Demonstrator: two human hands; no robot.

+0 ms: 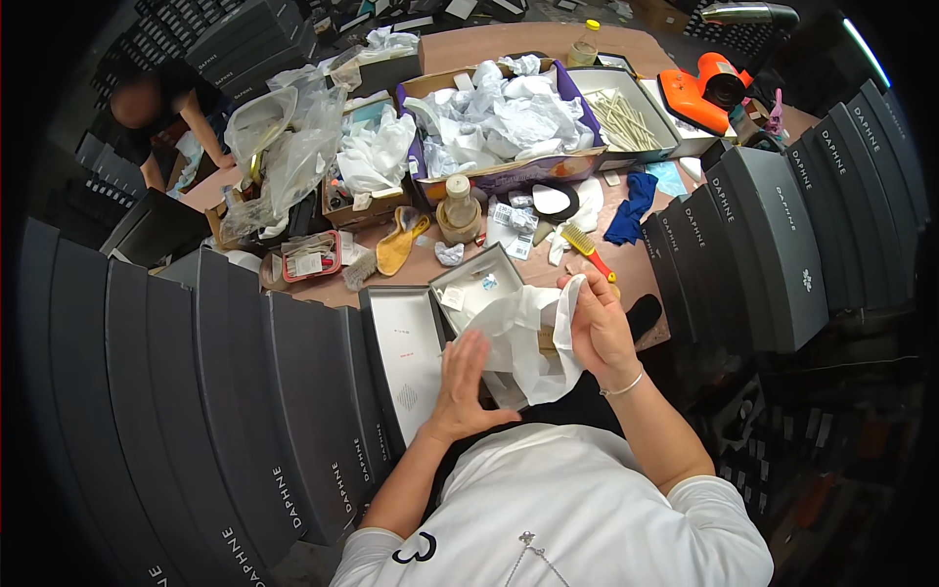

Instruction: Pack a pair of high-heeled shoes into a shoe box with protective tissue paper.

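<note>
A thin white sheet of tissue paper (pixel 528 328) hangs loosely over an open grey shoe box (pixel 489 262) in front of me. My right hand (pixel 601 333) pinches the sheet's right edge, lifted above the box. My left hand (pixel 460 393) lies at the box's left side with fingers stretched and thumb apart, close against the paper; it grips nothing. Left of the box stands its grey lid (pixel 399 338), pale inside face showing. The tissue covers most of the box's interior; a brownish patch shows through it, too hidden to name.
Tall stacks of dark shoe boxes flank me on the left (pixel 235 391) and right (pixel 753 245). Beyond lie a carton of crumpled paper (pixel 504 171), a yellow brush (pixel 585 247), a blue cloth (pixel 631 207), a glass bottle (pixel 458 210) and an orange device (pixel 699 93). Another person (pixel 161 112) sits far left.
</note>
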